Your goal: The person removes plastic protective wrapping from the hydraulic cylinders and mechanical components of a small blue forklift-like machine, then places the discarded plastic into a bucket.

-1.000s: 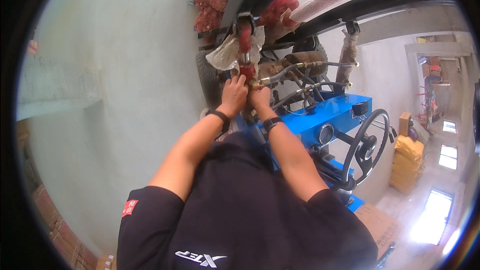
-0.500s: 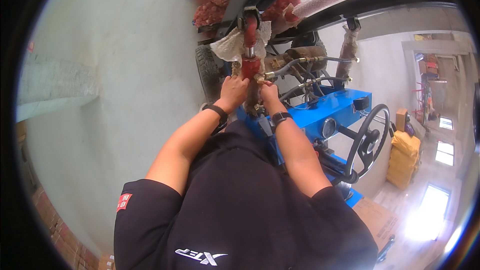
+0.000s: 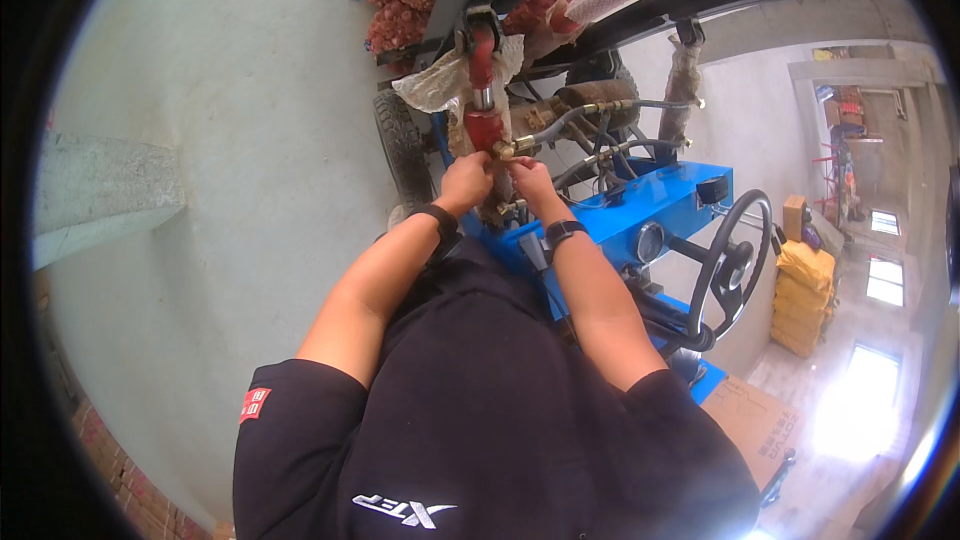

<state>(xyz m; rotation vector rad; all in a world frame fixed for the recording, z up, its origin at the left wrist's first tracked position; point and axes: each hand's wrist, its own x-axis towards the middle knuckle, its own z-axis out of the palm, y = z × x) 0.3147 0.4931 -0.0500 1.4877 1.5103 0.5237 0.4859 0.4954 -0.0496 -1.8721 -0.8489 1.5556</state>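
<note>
A red hydraulic cylinder with a bright rod hangs from a black frame, torn bubble wrap around its upper part. My left hand is closed against the wrapped lower part of the cylinder, just under a brass hose fitting. On the other side of the cylinder my right hand pinches close below that fitting, fingertips near the left hand's. What either hand grips is too small to make out. A grey hydraulic hose runs right from the fitting.
A blue machine body with a round gauge and a black steering wheel stands at the right. One tyre is beyond my left hand. Red mesh sacks lie at the back. A pale wall with a jutting ledge is left.
The view has shifted slightly, so the machine appears farther left. My right hand's fingers have dropped from beside the fitting to just below it. My left hand stays at the cylinder.
</note>
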